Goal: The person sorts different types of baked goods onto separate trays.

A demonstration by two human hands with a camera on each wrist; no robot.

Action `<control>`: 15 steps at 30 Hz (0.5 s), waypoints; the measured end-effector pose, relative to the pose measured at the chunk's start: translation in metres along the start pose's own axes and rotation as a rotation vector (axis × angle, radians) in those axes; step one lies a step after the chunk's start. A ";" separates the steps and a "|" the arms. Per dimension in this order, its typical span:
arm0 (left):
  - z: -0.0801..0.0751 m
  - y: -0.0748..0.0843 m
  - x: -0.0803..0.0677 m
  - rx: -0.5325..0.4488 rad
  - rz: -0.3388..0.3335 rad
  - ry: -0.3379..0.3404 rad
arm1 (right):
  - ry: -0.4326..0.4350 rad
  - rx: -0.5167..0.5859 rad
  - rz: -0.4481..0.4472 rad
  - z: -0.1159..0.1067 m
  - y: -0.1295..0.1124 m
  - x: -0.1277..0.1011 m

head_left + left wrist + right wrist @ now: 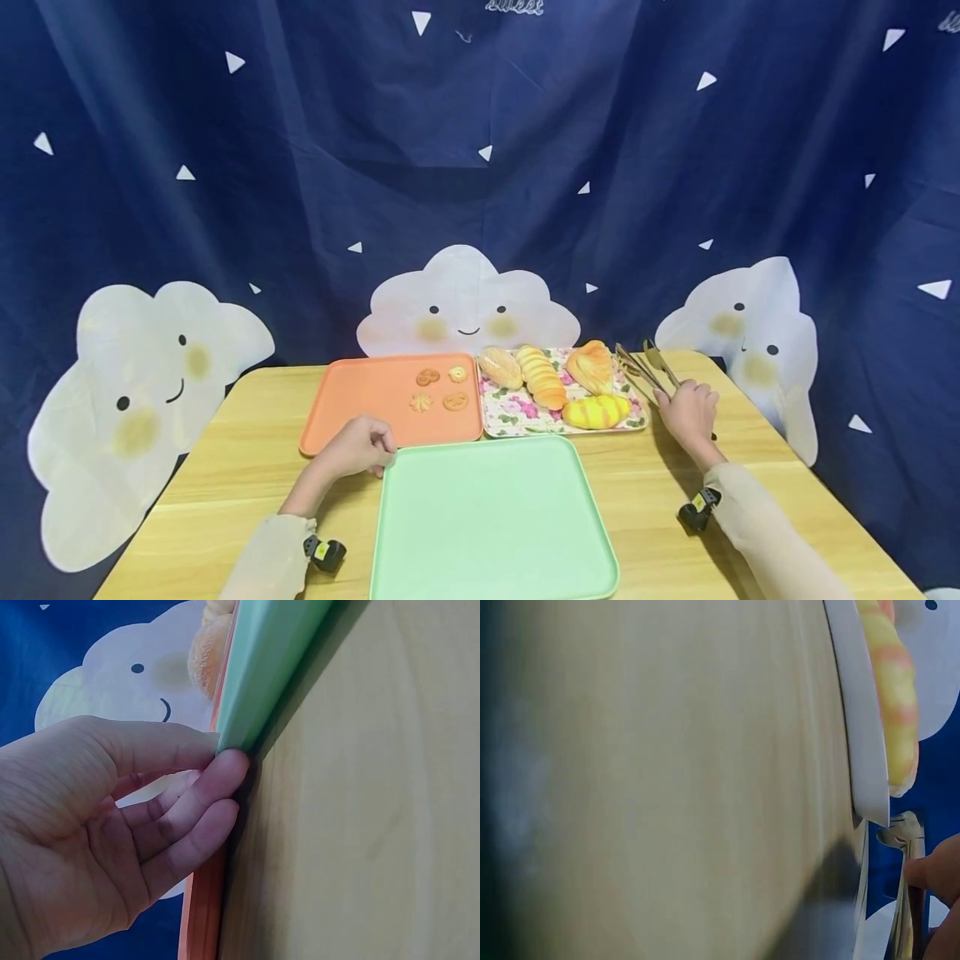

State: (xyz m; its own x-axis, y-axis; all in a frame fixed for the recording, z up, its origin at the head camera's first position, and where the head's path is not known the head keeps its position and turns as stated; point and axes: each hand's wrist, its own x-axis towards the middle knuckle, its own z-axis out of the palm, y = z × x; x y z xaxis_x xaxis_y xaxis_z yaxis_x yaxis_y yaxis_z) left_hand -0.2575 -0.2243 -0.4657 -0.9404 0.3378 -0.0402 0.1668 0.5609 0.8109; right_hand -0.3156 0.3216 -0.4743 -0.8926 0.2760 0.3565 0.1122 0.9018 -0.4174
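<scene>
At the far left corner of the light green tray (495, 517), my left hand (356, 447) pinches the rim between thumb and fingertips. The left wrist view shows the thumb (172, 746) on one side of the green rim (262, 667) and a fingertip at its corner. On the right, my right hand (687, 411) grips metal tongs (658, 362) beside the flowered tray (517, 425). Its thumb lies along the tongs (904, 900) in the right wrist view, where most of the hand is out of frame. More metal tongs (633, 364) lie just left of that hand.
An orange tray (352, 400) with several small cookies (421, 402) stands behind the green one. The flowered tray bears a long striped bread (540, 377), an oval bread (500, 367), a folded pastry (591, 367) and a yellow bread (596, 412). A dark blue curtain (450, 208) hangs behind the table.
</scene>
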 end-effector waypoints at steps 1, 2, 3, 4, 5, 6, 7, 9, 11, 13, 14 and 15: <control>0.000 0.000 0.000 -0.002 -0.002 -0.001 | -0.011 0.004 0.008 0.001 0.001 -0.001; 0.001 -0.001 0.000 -0.002 -0.005 0.000 | -0.022 0.007 0.015 0.002 0.001 -0.001; 0.001 -0.001 -0.001 -0.003 -0.005 0.001 | -0.036 0.013 0.024 0.003 0.002 -0.001; 0.001 0.000 -0.001 -0.003 -0.006 0.001 | -0.046 0.016 0.031 0.003 0.002 -0.001; 0.002 -0.001 -0.001 0.000 -0.008 0.002 | -0.055 0.017 0.038 0.003 0.002 -0.001; 0.002 0.000 -0.001 -0.001 -0.007 0.004 | -0.063 0.018 0.043 0.003 0.002 -0.001; 0.002 0.000 0.000 0.000 -0.006 0.004 | -0.071 0.020 0.049 0.003 0.002 0.000; 0.002 0.000 0.000 0.002 -0.004 0.005 | -0.090 0.017 0.060 0.003 0.002 0.002; 0.002 0.001 0.000 0.004 -0.001 0.005 | -0.121 0.017 0.080 0.003 0.001 0.003; 0.001 0.001 0.000 0.004 -0.001 0.005 | -0.159 0.015 0.101 0.002 0.000 0.003; 0.001 0.001 -0.001 0.005 0.001 0.006 | -0.179 0.015 0.113 0.002 -0.001 0.004; 0.001 0.002 -0.001 0.004 0.002 0.006 | -0.199 0.015 0.125 0.001 -0.002 0.004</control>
State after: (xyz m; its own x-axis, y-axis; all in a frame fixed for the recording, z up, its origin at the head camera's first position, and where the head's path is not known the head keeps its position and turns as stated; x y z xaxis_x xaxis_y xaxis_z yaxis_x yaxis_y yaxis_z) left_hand -0.2561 -0.2231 -0.4649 -0.9419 0.3341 -0.0349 0.1699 0.5635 0.8084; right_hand -0.3195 0.3205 -0.4730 -0.9409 0.3129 0.1297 0.2223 0.8593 -0.4605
